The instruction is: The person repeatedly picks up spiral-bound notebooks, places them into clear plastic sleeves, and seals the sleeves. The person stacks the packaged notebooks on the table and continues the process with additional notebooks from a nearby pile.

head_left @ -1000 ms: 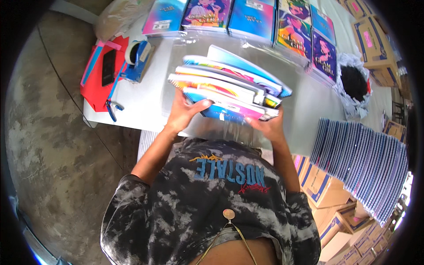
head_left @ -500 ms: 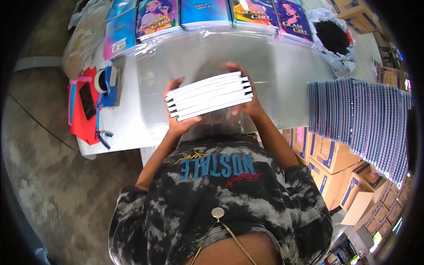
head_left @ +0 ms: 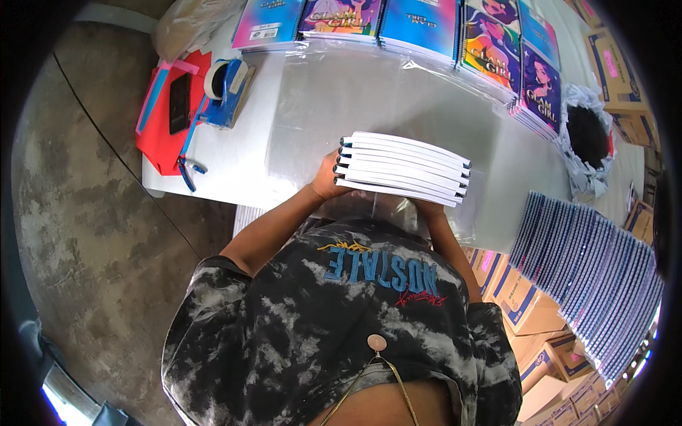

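Note:
A small stack of spiral notebooks (head_left: 401,169), white page edges showing, is held up over the table between my hands. My left hand (head_left: 328,177) grips the stack's left end, its fingers mostly hidden by the notebooks. Under the near right corner is my right hand (head_left: 428,208), largely covered by the stack, with its wrist below; it appears to support that end. Beneath them lies a clear plastic sheet (head_left: 320,106) spread on the white table (head_left: 249,153).
Piles of colourful notebooks (head_left: 419,28) line the far side. To the right are a plastic bag with dark contents (head_left: 588,135), a tall notebook stack (head_left: 590,277) and cardboard boxes (head_left: 522,302). On the left lie a tape dispenser (head_left: 231,96), phone (head_left: 180,104) and snips (head_left: 187,175).
The view has swung, so the table's contents appear shifted. The stack now sits flatter and lower relative to my body, and my right hand has moved from its right end to underneath.

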